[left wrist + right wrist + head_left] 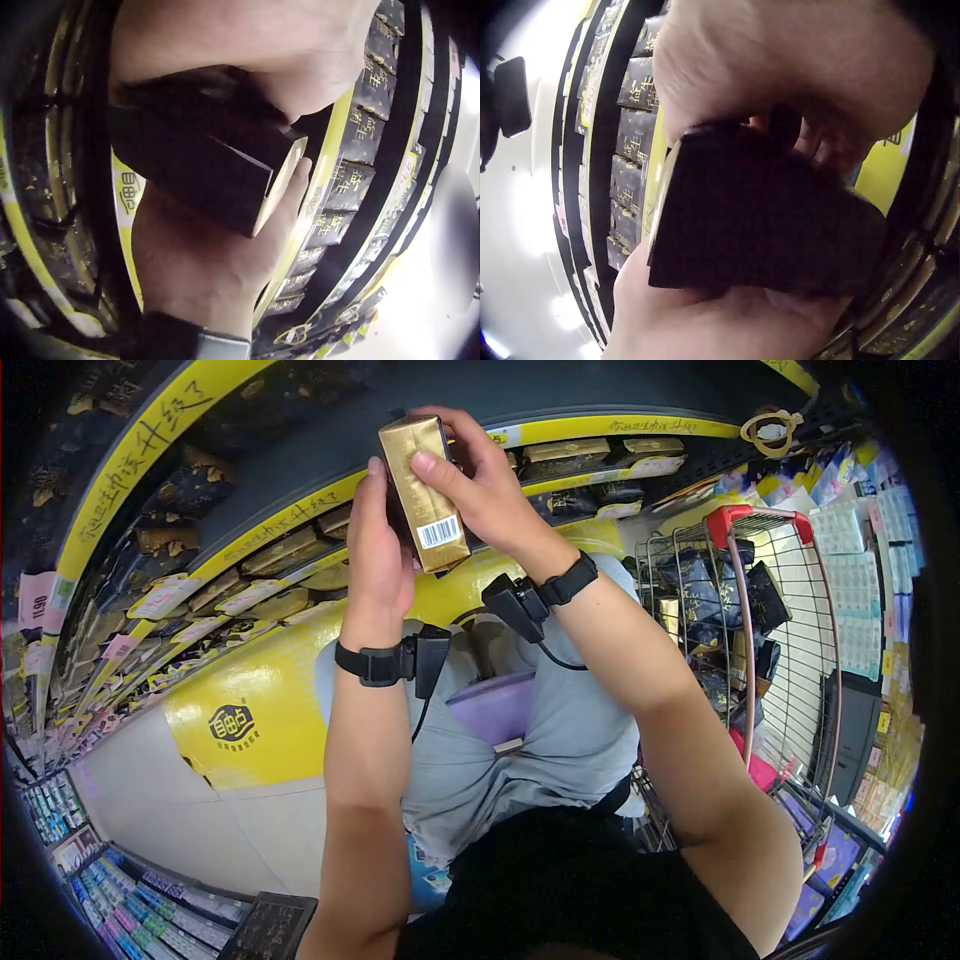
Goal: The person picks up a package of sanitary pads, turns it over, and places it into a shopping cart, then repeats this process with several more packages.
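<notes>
Both hands hold up a gold-and-dark sanitary pad pack (425,485) in front of the shelves, its barcode face toward the head camera. My right hand (488,490) grips it from the right, thumb pressed on the gold face and fingers behind. Along the left side of the pack lies my left hand (378,555), its fingers stretched out straight against it. In the left wrist view the pack (217,169) shows a dark side between the two hands. The right wrist view has the dark pack (757,217) hiding part of the fingers.
Dark shelves with yellow edge strips (290,518) hold rows of similar packs (568,452). To the right stands a wire shopping cart (745,590) with several dark packs in it. A yellow printed sheet (270,700) covers the floor by the lower shelf.
</notes>
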{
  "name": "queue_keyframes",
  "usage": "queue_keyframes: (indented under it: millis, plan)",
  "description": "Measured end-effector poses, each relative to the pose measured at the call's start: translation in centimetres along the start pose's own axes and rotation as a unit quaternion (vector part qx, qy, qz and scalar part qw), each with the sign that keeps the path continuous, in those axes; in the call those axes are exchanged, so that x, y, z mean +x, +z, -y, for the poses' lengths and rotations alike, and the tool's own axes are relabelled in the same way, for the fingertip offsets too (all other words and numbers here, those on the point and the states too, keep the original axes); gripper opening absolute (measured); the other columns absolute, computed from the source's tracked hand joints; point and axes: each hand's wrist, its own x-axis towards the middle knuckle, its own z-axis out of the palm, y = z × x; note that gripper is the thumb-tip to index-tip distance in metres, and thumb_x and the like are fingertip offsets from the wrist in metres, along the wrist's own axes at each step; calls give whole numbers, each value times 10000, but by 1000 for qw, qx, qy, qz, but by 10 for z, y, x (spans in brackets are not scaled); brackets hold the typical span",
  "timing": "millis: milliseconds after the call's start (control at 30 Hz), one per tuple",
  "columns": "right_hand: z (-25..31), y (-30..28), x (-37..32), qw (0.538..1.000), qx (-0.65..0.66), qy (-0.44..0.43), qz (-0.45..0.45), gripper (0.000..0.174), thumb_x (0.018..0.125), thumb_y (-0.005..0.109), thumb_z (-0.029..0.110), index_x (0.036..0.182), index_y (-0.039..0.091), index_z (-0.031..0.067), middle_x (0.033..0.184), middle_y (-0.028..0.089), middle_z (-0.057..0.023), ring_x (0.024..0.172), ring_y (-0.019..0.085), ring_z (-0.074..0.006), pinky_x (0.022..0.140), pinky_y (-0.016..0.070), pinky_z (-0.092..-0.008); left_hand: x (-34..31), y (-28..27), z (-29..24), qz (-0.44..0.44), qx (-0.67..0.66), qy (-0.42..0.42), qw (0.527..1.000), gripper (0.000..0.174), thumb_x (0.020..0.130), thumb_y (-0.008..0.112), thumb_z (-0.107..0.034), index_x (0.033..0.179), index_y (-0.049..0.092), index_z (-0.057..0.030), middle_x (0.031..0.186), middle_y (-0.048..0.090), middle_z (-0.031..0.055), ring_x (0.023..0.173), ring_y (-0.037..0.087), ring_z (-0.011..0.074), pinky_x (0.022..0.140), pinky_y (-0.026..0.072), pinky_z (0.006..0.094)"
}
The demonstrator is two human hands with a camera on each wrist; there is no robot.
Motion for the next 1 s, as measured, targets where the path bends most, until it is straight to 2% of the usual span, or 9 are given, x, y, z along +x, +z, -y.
queue_keyframes:
  millis: [233, 367, 433, 467, 567, 733, 833, 900, 1000]
  plan:
    - [-15, -11, 10, 1000, 17, 17, -9, 495, 1006, 586, 403, 1314, 546, 17, 1054, 622, -68, 942, 562, -116, 848, 482, -270, 20, -2, 14, -35, 80, 31, 996, 484, 1049, 473, -451, 1327, 492, -55, 1171, 633, 97, 1022, 648, 170, 842, 566, 326]
    - [-7, -8, 12, 992, 80, 60, -70, 438, 1072, 458, 376, 1286, 564, 8, 1051, 646, -45, 936, 565, -84, 814, 479, -248, 14, 0, -1, -89, 215, 73, 970, 500, 988, 602, -448, 1278, 474, -62, 1125, 619, 103, 1021, 624, 174, 709, 600, 357]
    - [-20, -15, 20, 996, 8, 20, -84, 433, 1080, 438, 361, 1299, 534, 0, 1049, 638, -57, 945, 558, -93, 817, 483, -261, 12, 2, -7, -123, 222, 91, 963, 510, 952, 672, -422, 1252, 463, -66, 1105, 610, 105, 1015, 613, 179, 638, 605, 367]
    - [-23, -18, 21, 996, 13, 48, -77, 439, 1078, 442, 362, 1312, 518, -1, 1065, 635, -67, 960, 557, -99, 834, 480, -265, 15, -3, -7, -119, 185, 126, 967, 500, 906, 757, -290, 1236, 461, -57, 1118, 607, 107, 1015, 594, 174, 721, 575, 329]
    - [-26, -24, 22, 991, 32, 110, -70, 464, 1069, 459, 368, 1339, 475, -8, 1103, 625, -93, 995, 556, -116, 877, 471, -274, 22, -11, -2, -102, 219, 258, 936, 501, 869, 796, -186, 1219, 462, -53, 1112, 603, 101, 975, 569, 154, 789, 510, 289]
    - [-26, -8, 18, 998, -21, 59, -22, 537, 1048, 491, 399, 1341, 470, -50, 1183, 616, -121, 1037, 574, -154, 928, 454, -277, 21, -7, 4, -113, 198, 272, 935, 506, 856, 800, -132, 1234, 473, -52, 1071, 588, 72, 923, 535, 121, 805, 453, 262]
    - [-33, -6, 17, 987, -4, 128, -92, 551, 1050, 484, 394, 1339, 495, -76, 1230, 621, -143, 1089, 578, -178, 961, 446, -282, 15, -3, 1, -76, 180, 257, 946, 404, 885, 763, -109, 1206, 527, -42, 1020, 566, 37, 893, 527, 95, 776, 456, 237]
    - [-28, -10, 18, 969, 120, 208, -57, 521, 1065, 456, 347, 1339, 517, -92, 1236, 637, -160, 1119, 579, -182, 1002, 431, -287, 11, -1, -2, -39, 167, 245, 954, 329, 902, 738, -86, 1174, 560, -34, 1002, 556, 24, 882, 523, 83, 767, 456, 221]
    - [-36, -15, 17, 958, 131, 254, -17, 526, 1066, 452, 343, 1336, 517, -103, 1248, 631, -159, 1124, 573, -182, 1006, 427, -287, 12, -6, 2, -13, 176, 263, 949, 250, 920, 704, -52, 1143, 595, -25, 978, 547, 11, 870, 525, 75, 766, 454, 202]
